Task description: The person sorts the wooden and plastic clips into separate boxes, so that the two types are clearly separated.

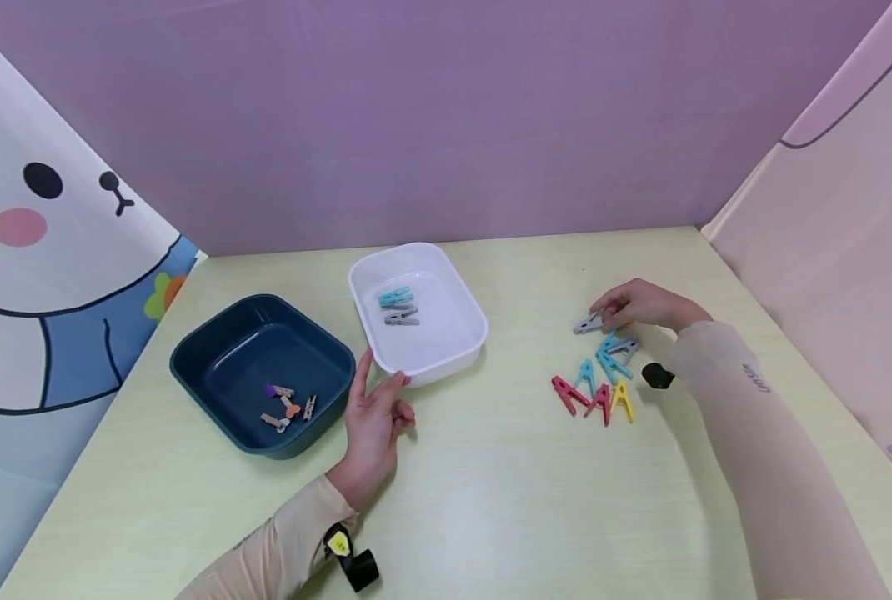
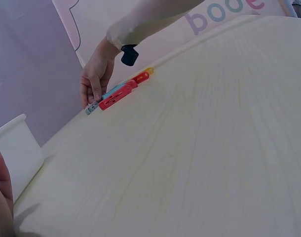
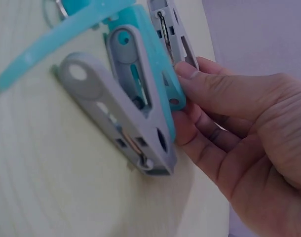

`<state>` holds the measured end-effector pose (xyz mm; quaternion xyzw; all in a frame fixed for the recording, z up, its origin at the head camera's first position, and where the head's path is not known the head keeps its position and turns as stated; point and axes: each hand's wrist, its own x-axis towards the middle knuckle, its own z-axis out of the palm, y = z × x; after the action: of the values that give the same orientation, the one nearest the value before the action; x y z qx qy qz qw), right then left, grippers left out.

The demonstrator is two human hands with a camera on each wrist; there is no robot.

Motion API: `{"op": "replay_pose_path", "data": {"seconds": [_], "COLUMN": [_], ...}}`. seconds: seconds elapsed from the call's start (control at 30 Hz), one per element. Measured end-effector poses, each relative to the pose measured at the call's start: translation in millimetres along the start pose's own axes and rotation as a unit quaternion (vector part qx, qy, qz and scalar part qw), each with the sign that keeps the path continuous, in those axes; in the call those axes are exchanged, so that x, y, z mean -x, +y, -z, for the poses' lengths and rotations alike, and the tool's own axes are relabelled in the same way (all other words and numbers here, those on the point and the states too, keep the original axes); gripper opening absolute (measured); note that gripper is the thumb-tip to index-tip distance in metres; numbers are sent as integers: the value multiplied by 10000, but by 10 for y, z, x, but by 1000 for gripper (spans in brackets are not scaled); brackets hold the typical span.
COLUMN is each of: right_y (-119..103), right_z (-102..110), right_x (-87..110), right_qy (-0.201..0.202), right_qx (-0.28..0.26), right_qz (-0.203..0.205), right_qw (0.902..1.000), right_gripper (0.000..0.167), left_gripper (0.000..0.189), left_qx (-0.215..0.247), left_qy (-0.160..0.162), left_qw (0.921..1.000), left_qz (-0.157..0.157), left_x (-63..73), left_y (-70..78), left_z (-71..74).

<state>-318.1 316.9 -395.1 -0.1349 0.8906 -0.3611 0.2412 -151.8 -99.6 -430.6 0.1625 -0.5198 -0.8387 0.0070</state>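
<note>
At the right of the table my right hand (image 1: pixel 644 302) pinches a grey clothespin (image 1: pixel 587 324) between thumb and fingers. Close below lie turquoise clothespins (image 1: pixel 609 357), another grey clothespin (image 3: pixel 116 111), red clothespins (image 1: pixel 568 395) and a yellow clothespin (image 1: pixel 622 400). My left hand (image 1: pixel 374 429) touches the near left corner of a white basin (image 1: pixel 453 354), its extended fingers on either side of that corner. Inside the basin lie a turquoise clothespin (image 1: pixel 396 297) and grey clothespins (image 1: pixel 401 319).
Left of the white basin stands a dark blue basin (image 1: pixel 213 404) holding several small wooden clips (image 1: pixel 309 407), some with coloured decorations. A purple backdrop (image 1: pixel 446 125) rises behind the table's far edge, with printed cloth panels (image 1: pixel 63 250) at the sides.
</note>
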Motion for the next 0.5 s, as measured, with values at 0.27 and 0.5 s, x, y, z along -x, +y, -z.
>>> {"op": "replay_pose_path", "data": {"seconds": [0.27, 0.5], "right_y": [-4, -90], "right_z": [-6, 7], "right_x": [13, 13], "right_qy": [230, 299], "right_qx": [155, 145], "right_qz": [224, 325], "right_qw": [9994, 9989], "right_gripper": [32, 32], "left_gripper": [69, 69], "left_qx": [-7, 1], "left_qy": [-21, -18], "left_qw": [10000, 10000], "left_qz": [-37, -61], "left_x": [1, -1], "left_y": [0, -4], "left_z": [-4, -2]}}
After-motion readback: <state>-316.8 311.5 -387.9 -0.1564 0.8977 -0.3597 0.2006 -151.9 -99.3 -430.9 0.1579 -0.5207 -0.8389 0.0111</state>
